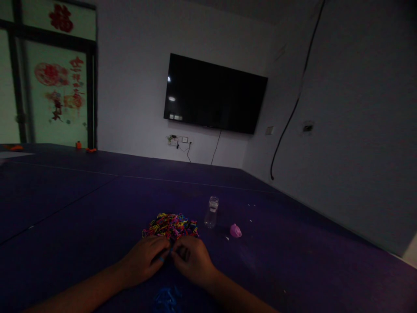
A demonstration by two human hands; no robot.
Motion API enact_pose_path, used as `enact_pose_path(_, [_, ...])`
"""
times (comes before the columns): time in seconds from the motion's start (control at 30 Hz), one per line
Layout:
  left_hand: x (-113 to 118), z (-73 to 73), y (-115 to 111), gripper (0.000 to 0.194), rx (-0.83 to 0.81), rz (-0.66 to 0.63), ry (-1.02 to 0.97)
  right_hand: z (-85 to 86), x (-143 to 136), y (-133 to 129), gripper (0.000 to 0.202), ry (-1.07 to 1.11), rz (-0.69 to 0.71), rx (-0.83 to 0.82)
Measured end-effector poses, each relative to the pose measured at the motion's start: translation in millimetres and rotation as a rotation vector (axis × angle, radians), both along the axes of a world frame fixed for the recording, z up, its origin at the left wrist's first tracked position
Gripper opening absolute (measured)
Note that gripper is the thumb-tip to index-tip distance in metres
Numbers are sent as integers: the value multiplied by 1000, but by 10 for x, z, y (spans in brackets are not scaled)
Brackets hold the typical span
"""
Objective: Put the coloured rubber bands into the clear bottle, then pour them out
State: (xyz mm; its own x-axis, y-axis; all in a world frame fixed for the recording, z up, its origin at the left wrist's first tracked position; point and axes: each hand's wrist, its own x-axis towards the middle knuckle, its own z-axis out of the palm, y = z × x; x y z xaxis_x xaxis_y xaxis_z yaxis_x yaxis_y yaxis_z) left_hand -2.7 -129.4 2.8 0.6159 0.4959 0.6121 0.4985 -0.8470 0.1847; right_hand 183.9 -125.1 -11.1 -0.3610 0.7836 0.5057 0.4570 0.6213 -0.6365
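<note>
A heap of small, many-coloured loops point(172, 226) that look like rubber bands lies just beyond my hands. My left hand point(145, 260) is closed in a pinch, with a bit of blue band point(162, 259) showing by the thumb. Beside it, my right hand point(194, 261) also pinches, its fingertips meeting the left ones at a tiny blue piece; its exact shape is too dark to tell. Closer to me, a smaller group of blue bands point(167, 300) rests on the purple surface point(107, 217).
A clear bottle point(211, 215) stands right of the heap, with a pink crumpled-looking object point(235, 231) beside it. Small white scraps point(227, 238) are scattered nearby. Orange objects point(78, 144) sit along the far left edge. A television point(215, 93) hangs on the wall beyond.
</note>
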Motion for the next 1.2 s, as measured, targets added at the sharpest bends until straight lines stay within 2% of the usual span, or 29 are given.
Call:
enact_pose_path(0.67, [6, -18, -7, 11, 32, 48, 3, 70, -12, -62, 10, -90, 36, 19])
enact_pose_path(0.83, [2, -24, 3, 20, 51, 34, -20, 80, -13, -68, 7, -126, 23, -12])
enact_pose_path(1.03, [-13, -51, 28, 14, 84, -3, -29, 68, -7, -70, 8, -159, 9, 15])
enact_pose_path(1.2, [-14, -49, 15, 13, 77, 16, -38, 58, -1, -68, 9, -165, 37, 28])
